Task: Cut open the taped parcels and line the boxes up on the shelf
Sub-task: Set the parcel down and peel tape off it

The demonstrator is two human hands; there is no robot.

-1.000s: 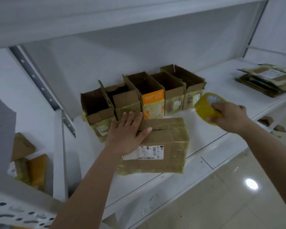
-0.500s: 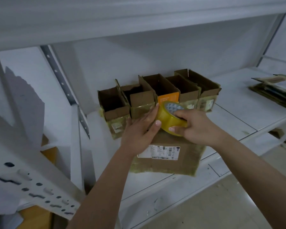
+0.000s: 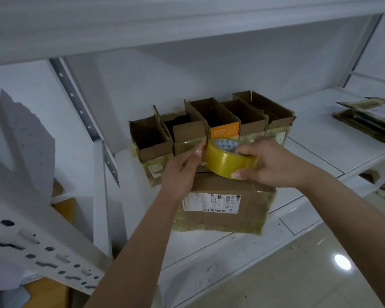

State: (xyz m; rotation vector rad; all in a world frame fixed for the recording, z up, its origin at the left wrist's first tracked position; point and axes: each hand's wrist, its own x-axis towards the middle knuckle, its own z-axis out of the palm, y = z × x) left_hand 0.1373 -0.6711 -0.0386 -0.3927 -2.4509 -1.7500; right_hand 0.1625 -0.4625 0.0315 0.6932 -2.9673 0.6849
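A brown taped parcel (image 3: 236,210) with a white barcode label lies at the front of the white shelf (image 3: 320,156). Above it my right hand (image 3: 269,165) grips a yellow roll of tape (image 3: 225,160). My left hand (image 3: 182,172) is at the roll's left side, fingertips pinching the loose clear end of the tape. Behind the hands several opened cardboard boxes (image 3: 218,121) stand in a row against the back wall; one has an orange front.
A stack of flattened cardboard (image 3: 367,118) lies on the shelf at far right. A perforated metal upright (image 3: 82,112) and a shelf bracket (image 3: 31,247) stand at left. More boxes (image 3: 62,207) sit in the bay to the left. Tiled floor is below.
My right hand brought the tape roll from the right to above the parcel. My left hand left the parcel's top and took hold of the tape's end.
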